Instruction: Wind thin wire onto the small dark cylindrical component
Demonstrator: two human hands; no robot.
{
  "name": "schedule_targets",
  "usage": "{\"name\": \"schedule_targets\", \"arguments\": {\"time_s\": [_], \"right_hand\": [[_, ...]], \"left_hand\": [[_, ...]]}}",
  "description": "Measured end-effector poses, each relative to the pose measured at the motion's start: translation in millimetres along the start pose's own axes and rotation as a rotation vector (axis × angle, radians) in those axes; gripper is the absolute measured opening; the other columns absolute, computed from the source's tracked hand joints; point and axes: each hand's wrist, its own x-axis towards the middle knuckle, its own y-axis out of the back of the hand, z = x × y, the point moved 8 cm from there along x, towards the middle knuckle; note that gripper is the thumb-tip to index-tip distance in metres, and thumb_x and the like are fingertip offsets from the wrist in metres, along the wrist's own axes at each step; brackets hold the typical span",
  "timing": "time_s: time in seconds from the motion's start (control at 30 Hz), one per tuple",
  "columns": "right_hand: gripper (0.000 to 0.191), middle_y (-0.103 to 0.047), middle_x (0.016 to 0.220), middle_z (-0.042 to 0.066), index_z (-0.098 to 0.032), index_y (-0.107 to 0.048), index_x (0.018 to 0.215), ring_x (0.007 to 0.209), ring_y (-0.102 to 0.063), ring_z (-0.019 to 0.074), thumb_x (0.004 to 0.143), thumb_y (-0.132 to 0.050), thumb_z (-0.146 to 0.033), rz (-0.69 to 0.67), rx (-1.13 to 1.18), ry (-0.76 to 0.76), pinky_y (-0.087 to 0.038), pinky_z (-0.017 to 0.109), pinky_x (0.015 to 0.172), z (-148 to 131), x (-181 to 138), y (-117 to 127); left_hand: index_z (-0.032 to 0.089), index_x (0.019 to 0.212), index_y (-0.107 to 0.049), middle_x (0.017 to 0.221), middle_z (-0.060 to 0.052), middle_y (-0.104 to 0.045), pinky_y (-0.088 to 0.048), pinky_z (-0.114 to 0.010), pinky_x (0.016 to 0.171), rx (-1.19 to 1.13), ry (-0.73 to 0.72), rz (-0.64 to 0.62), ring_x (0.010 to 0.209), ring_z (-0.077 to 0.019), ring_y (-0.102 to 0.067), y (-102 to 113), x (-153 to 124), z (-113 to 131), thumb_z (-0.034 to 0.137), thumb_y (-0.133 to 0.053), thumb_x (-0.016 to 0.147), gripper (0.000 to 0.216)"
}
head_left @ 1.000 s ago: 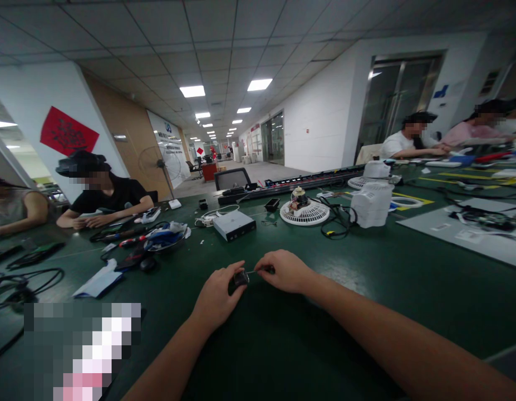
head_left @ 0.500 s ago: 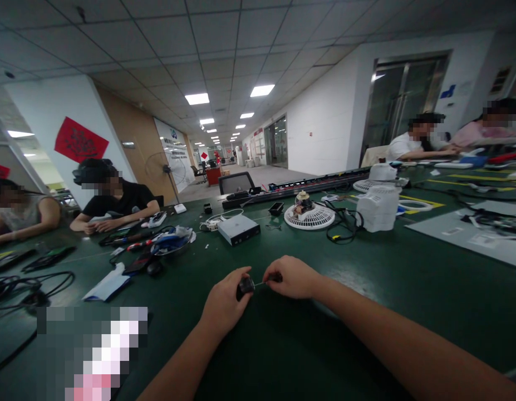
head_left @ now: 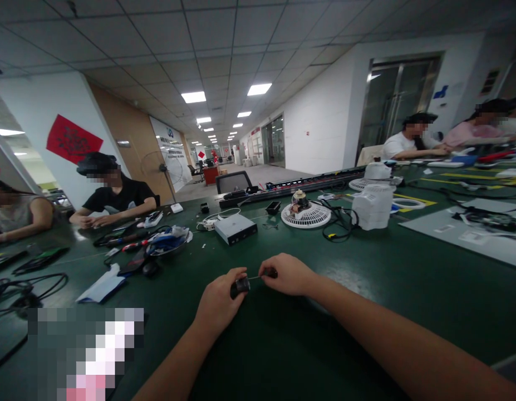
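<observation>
My left hand (head_left: 218,301) is closed around a small dark cylindrical part (head_left: 241,285), thumb and fingers pinching its sides. I cannot make out what kind of part it is. In my right hand (head_left: 289,274) is a screwdriver (head_left: 254,277) with a dark handle, mostly covered by the fingers. Its thin metal shaft points left, and the tip is at or very near the upper right end of the dark part. Whether they touch is too small to tell. Both hands are low over the green table (head_left: 258,345).
Beyond my hands lie a silver disc drive (head_left: 236,228), a small black tray (head_left: 273,208), a white fan grille with a motor (head_left: 306,214) and a white plastic housing (head_left: 371,207). A blue paper (head_left: 101,285) and cables are at left. Other people sit around the table.
The view has shifted slightly, so the surroundings sit a little further left. The screwdriver shaft now meets the dark part higher up and lies more level. Both hands keep their grips.
</observation>
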Motion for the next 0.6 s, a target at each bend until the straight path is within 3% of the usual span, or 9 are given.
{"name": "schedule_targets", "arguments": {"time_s": [0.2,0.5,0.6], "right_hand": [[0.021,-0.071,0.075,0.0,-0.022,-0.074,0.091,0.063,-0.06,0.0133,0.079,-0.057,-0.025,-0.083,0.023,0.012,-0.038,0.022,0.057,0.8,-0.3,-4.8],[0.02,-0.07,0.073,-0.001,-0.024,-0.074,0.089,0.062,-0.059,0.0135,0.077,-0.058,-0.026,-0.104,-0.009,0.061,-0.037,0.023,0.056,-6.7,-2.5,-5.7],[0.021,-0.07,0.076,0.0,-0.024,-0.074,0.09,0.064,-0.06,0.014,0.079,-0.057,-0.026,-0.054,-0.023,0.048,-0.038,0.024,0.058,-7.2,-1.7,-2.4]], "left_hand": [[0.028,0.125,-0.055,0.113,-0.001,-0.072,-0.049,-0.036,0.096,0.014,-0.007,-0.007,0.105,-0.0199,-0.066,-2.0,-1.6,-0.4,0.015,-0.067,0.077,0.051],[0.028,0.125,-0.056,0.113,-0.002,-0.071,-0.049,-0.037,0.095,0.038,0.012,-0.011,0.104,-0.0215,-0.066,-2.4,-0.5,-1.2,0.016,-0.067,0.076,0.052],[0.028,0.122,-0.058,0.113,-0.002,-0.071,-0.049,-0.037,0.094,0.033,0.005,-0.009,0.104,-0.0215,-0.066,-1.4,-0.8,-1.7,0.016,-0.066,0.077,0.048]]}}
